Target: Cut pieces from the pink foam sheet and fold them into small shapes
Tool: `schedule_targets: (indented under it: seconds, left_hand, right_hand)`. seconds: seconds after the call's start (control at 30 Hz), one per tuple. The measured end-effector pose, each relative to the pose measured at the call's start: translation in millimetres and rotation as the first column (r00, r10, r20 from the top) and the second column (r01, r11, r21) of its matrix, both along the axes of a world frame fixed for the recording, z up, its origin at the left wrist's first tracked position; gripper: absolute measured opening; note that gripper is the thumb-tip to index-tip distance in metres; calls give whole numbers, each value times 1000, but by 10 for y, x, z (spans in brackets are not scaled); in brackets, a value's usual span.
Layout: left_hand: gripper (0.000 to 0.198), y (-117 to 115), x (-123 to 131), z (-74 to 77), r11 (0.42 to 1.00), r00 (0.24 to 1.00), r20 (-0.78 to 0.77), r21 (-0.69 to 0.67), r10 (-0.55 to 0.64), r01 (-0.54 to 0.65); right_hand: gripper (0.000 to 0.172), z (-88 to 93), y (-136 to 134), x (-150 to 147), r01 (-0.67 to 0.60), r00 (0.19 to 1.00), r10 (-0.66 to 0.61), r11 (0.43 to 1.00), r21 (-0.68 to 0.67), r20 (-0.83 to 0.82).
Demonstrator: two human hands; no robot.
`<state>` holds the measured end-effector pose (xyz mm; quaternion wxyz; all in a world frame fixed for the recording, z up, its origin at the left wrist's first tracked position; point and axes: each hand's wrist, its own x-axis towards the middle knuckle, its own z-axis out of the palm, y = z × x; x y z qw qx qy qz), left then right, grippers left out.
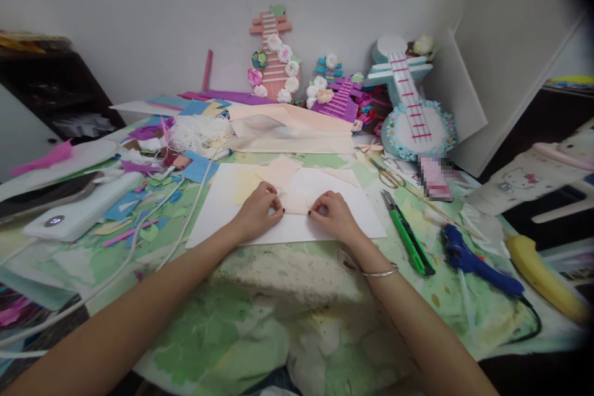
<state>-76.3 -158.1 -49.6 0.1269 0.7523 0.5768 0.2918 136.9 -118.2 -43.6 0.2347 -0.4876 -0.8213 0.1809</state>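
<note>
A small piece of peach paper (296, 204) lies between my hands over a white sheet (223, 223). My left hand (260, 211) pinches its left edge, fingers closed. At its right edge the fingers of my right hand (333, 215) are pinched together too. Behind the hands, on the same sheet, are another peach piece (283, 170) and a pale yellow paper (245, 182). A further peach scrap (341, 176) sits near the sheet's far right corner.
Right of the sheet lie a green utility knife (408, 235), scissors (388, 173), a blue glue gun (477, 263) and a banana (547, 278). White cables (185, 223), a power bank (78, 210) and paper scraps crowd the left. Decorated paper instruments (417, 117) stand at the back.
</note>
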Motion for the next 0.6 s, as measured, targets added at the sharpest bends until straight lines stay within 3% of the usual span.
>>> schedule_targets:
  seconds: [0.4, 0.6]
  left_hand:
    - [8, 13, -14, -13, 1000, 1000, 29, -6, 0, 0]
    - [8, -5, 12, 16, 1000, 1000, -3, 2, 18, -18]
  right_hand:
    - [4, 24, -16, 2, 1, 1000, -1, 1000, -29, 10]
    - [3, 34, -26, -36, 64, 998, -64, 996, -55, -11]
